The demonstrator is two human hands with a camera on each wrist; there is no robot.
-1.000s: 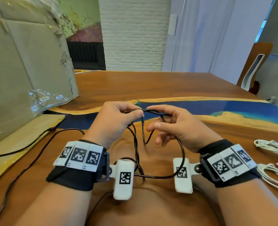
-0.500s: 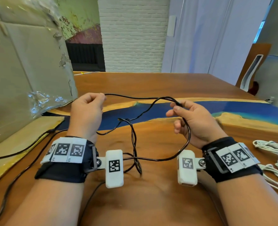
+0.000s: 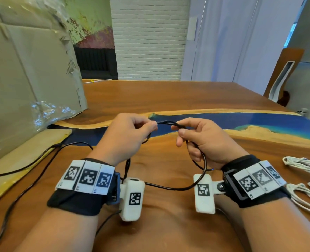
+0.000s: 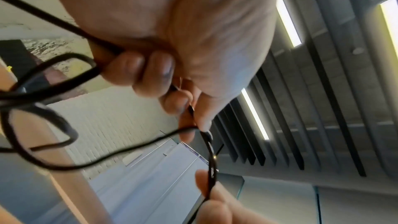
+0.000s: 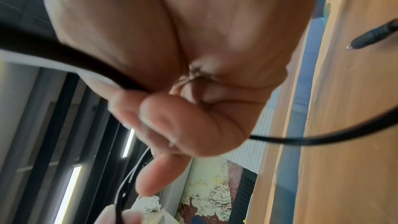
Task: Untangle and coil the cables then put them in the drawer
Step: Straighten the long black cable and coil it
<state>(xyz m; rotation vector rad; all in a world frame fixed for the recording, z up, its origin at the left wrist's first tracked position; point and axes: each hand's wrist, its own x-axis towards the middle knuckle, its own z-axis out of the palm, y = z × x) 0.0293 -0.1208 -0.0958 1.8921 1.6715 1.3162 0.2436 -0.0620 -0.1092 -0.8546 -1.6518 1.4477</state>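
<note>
I'm seeing a glossy wooden surface (image 3: 168, 99) with blue resin, a smooth black cable (image 3: 170, 188), matt cardboard (image 3: 23, 79), crinkled plastic film (image 3: 48, 111).

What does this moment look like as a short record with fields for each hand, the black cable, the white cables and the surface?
left hand: pinches the black cable
right hand: pinches the same cable close by, loops hanging under it
black cable: held up between both hands, partly looped, a long run trailing left across the table
white cables: lying on the table at the right edge, untouched
table: wood with a blue strip
cardboard box: at left
drawer: not in view
</note>
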